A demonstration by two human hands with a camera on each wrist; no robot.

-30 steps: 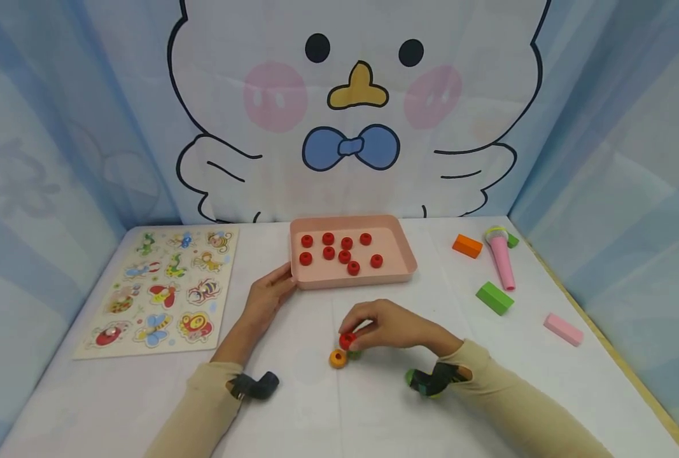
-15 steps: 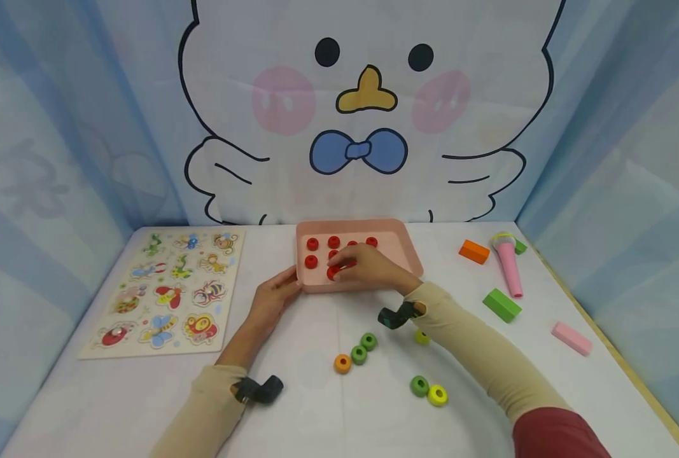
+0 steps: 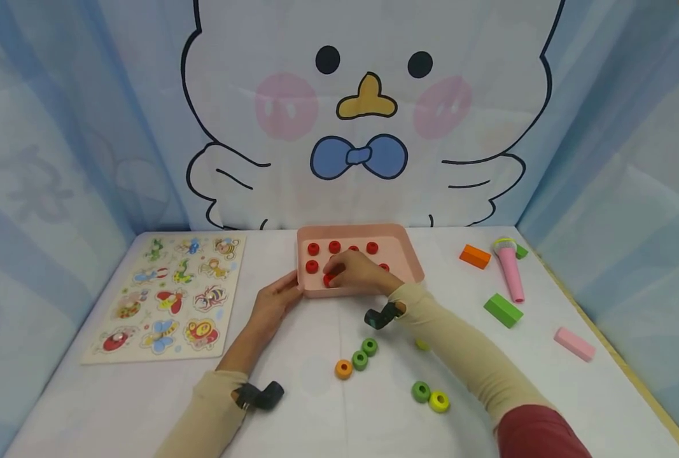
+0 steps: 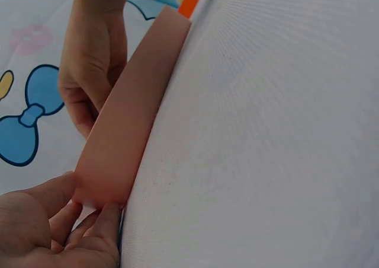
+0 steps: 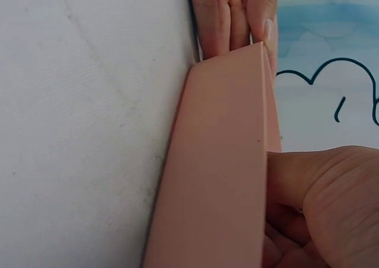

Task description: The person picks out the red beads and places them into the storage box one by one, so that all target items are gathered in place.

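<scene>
A pink tray (image 3: 415,270) stands at the back middle of the white table with several red rings (image 3: 335,247) in it. My right hand (image 3: 356,270) reaches into the tray and pinches a red ring (image 3: 329,279) low over its front left part. My left hand (image 3: 273,302) rests with straight fingers against the tray's front left corner. In the left wrist view the left hand (image 4: 47,232) touches the tray wall (image 4: 124,137), and the right hand (image 4: 92,66) curls over the rim. In the right wrist view the right hand (image 5: 320,209) is inside the tray (image 5: 219,179).
Loose rings lie on the table in front of the tray: orange (image 3: 343,369), green (image 3: 359,360), green (image 3: 420,390), yellow (image 3: 439,401). An insect puzzle board (image 3: 167,296) lies at the left. At the right are an orange block (image 3: 475,256), a pink microphone toy (image 3: 511,270), a green block (image 3: 506,310) and a pink block (image 3: 574,344).
My right hand lifted a red ring from the loose rings, carried it back into the tray and lowered it at the front left. My left hand stayed at the tray corner.
</scene>
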